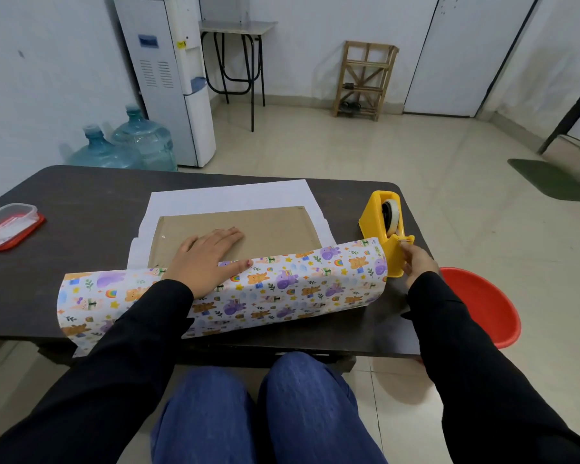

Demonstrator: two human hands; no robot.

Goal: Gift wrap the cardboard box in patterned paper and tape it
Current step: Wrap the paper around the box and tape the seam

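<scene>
dark table [81,195], patterned paper [282,289] spread across it, near flap folded up over cardboard box [265,226] at centre. left hand [208,259] flat, fingers spread, pinning flap to box. right hand [419,262] pinching tape end at yellow tape dispenser [379,222], far right.

Left hand [208,259] flat, fingers spread; right hand [417,261] pinching, arm extended
</scene>
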